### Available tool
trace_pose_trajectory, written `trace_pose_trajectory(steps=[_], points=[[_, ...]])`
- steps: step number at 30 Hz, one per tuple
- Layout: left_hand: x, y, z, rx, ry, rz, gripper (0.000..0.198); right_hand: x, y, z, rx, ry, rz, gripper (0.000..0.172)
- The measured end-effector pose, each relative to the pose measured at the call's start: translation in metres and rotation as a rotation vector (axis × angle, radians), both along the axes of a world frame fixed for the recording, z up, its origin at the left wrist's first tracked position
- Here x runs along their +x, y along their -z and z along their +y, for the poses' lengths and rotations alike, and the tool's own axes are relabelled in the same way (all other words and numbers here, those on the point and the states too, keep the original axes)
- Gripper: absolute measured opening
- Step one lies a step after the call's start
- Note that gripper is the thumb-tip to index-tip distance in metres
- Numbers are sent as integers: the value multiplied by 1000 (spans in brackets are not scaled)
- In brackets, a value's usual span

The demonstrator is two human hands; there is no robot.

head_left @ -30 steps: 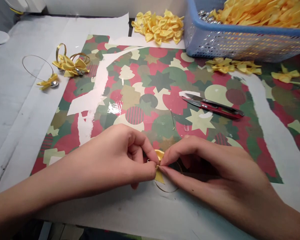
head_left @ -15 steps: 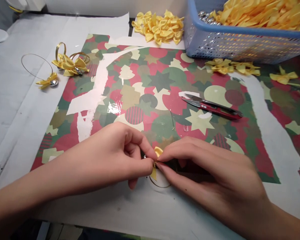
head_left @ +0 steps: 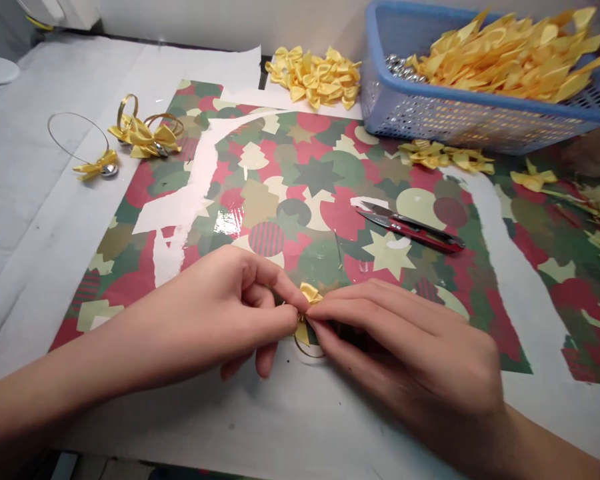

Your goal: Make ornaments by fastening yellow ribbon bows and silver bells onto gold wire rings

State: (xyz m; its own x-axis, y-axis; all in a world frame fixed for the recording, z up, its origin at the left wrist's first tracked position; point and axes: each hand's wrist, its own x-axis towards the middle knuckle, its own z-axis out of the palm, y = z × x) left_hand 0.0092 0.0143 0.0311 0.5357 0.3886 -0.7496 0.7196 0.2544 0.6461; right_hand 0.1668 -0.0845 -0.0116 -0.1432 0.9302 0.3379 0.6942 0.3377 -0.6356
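Both my hands meet low in the middle of the view. My left hand (head_left: 240,303) and my right hand (head_left: 395,340) pinch a small yellow satin bow (head_left: 309,293) between their fingertips. A thin gold wire loop (head_left: 307,349) hangs from the bow below my fingers, and its upper part is hidden by my hands. A lower tail of the ribbon (head_left: 303,333) shows under my left thumb. The hands rest over the front edge of a sheet of Christmas-patterned wrapping paper (head_left: 290,175).
At back right stands a blue plastic mesh basket (head_left: 460,127) holding yellow bows and silver bells. Loose bows lie in a heap (head_left: 315,80) behind the paper. Red-handled thread snips (head_left: 410,230) lie right of centre. Wire-looped bows with bells (head_left: 147,139) sit at left.
The whole view has tilted and shifted, bringing more of the basket into sight. My hands sit slightly higher and further left, still pinching the bow together.
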Motion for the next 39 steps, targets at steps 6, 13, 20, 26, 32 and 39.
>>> trace_pose_trajectory(steps=[6, 13, 20, 26, 32, 39], points=[[-7, 7, -2, -14, -58, -100, 21, 4, 5, 3, 96, 32, -24, 17], [-8, 10, -5, -69, -160, -251, 19, 8, 4, 9, 203, 26, -47, 21], [-10, 8, -10, 361, -34, -291, 21, 11, 14, 8, 270, 36, -16, 27], [-15, 24, -2, 1176, 251, -401, 15, 15, 15, 8, 277, -23, -36, 27], [-12, 39, 3, 1372, 375, -576, 16, 15, 19, 6, 322, -45, -52, 22], [-13, 34, 1, 1343, 384, -575, 7, 14, 8, 10, 106, -103, 40, 19]])
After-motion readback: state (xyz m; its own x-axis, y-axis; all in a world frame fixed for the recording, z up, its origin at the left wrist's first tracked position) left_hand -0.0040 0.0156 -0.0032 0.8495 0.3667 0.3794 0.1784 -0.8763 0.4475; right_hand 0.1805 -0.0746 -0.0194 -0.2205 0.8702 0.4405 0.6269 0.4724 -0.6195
